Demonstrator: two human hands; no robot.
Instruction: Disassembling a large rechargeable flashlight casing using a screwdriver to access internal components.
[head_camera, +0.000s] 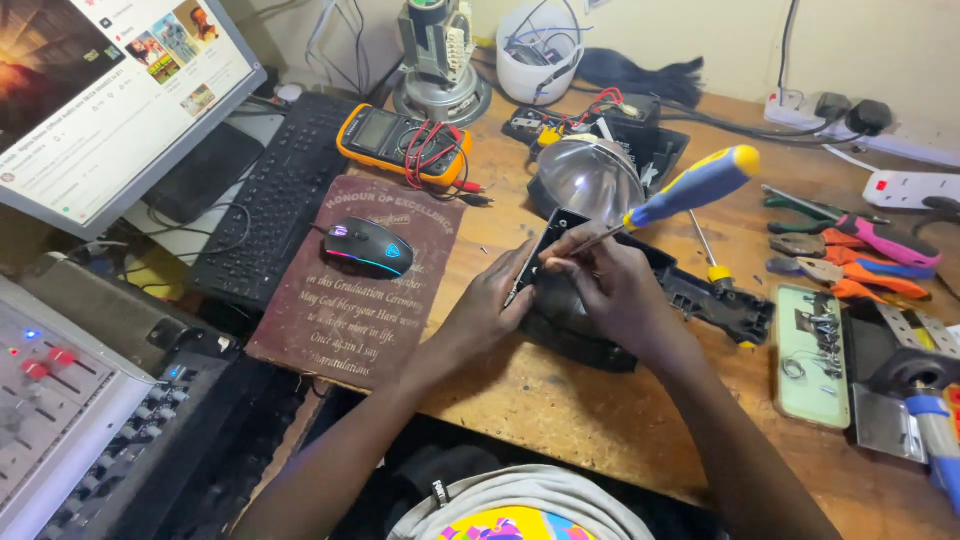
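In the head view, the left hand (487, 300) pinches the edge of a black plastic housing (640, 300) that lies open on the wooden workbench (560, 400), while the right hand (610, 285) is closed around a blue and yellow screwdriver (690, 188) whose tip is set into the housing. The silver reflector (592, 175) lies apart just behind it, so the work seems to be in the middle: the housing is open, and its pieces are still separate.
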